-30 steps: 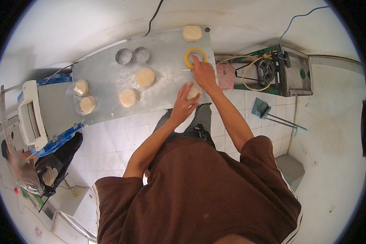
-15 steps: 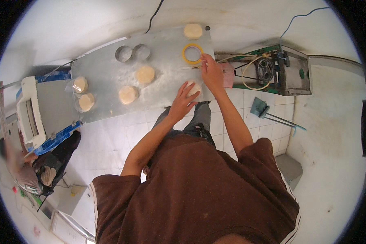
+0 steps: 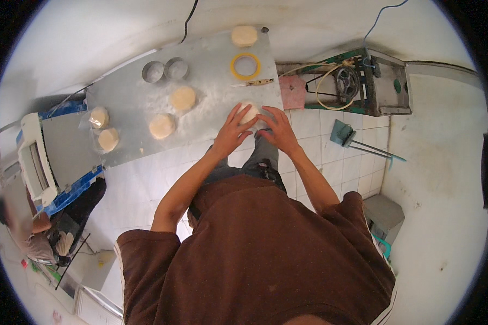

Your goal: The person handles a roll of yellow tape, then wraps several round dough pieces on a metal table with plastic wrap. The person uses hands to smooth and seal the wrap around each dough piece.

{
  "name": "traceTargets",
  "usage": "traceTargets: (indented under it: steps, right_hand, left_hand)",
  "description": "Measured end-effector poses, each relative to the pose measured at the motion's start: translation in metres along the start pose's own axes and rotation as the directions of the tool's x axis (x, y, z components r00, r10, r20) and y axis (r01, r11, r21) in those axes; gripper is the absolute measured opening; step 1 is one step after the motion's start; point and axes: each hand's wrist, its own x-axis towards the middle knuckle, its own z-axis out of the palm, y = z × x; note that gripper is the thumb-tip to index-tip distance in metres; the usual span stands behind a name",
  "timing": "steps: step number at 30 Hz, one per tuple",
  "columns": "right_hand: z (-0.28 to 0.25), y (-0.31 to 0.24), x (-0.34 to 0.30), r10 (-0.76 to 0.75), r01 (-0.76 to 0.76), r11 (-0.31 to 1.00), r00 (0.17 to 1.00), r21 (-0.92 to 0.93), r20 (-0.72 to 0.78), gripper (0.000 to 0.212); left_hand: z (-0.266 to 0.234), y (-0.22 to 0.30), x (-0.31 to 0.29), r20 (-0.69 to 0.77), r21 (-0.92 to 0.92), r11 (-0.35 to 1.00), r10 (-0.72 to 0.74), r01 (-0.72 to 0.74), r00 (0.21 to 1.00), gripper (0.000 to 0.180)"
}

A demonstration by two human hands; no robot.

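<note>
A pale round of dough (image 3: 249, 112) lies near the front edge of the metal table, between my two hands. Curled along its left side, my left hand (image 3: 234, 131) touches it with thumb and fingers. My right hand (image 3: 278, 129) cups the opposite side, its fingertips at the dough's edge. Just beyond lies a small knife (image 3: 261, 83) with a patterned handle, the blade pointing left. Behind the knife is a roll of yellow tape (image 3: 233, 65). Two more dough rounds (image 3: 162, 126) (image 3: 183, 98) rest to the left on floury metal.
Two metal rings (image 3: 176, 68) stand at the table's back. Plastic-covered dough rounds (image 3: 108, 139) sit at the left end, another round (image 3: 244, 36) at the far right corner. A green-framed machine (image 3: 348, 84) with a pulley adjoins the right. At far left, a person (image 3: 35, 238) sits beside a white-and-blue machine (image 3: 38, 157).
My right hand has come back from beside the tape and knife to the dough round, leaving the knife on the table. My left hand has shifted from on top of the dough to its left side.
</note>
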Motion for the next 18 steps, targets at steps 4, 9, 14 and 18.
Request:
traceTargets:
  steps: [4,9,14,18]
  right_hand:
    - [0.009,0.005,0.005,-0.067,0.068,0.997,0.997,0.026,-0.05,0.054]
    - [0.01,0.012,0.016,-0.202,0.202,0.979,0.979,-0.014,-0.025,0.034]
    - [0.005,0.022,0.023,-0.344,0.343,0.939,0.939,0.006,0.014,0.017]
    - [0.004,0.03,0.024,-0.399,0.398,0.917,0.917,0.036,0.013,0.019]
  left_hand:
    - [-0.002,0.012,-0.001,0.055,-0.469,0.821,-0.341,0.326,0.938,0.085]
    - [-0.001,0.02,0.005,-0.068,-0.285,0.936,-0.233,0.205,0.97,0.086]
    - [0.002,0.027,0.004,-0.068,-0.115,0.958,-0.273,0.264,0.96,0.07]
    - [0.009,0.032,0.003,-0.128,0.015,0.974,-0.221,0.225,0.967,0.058]
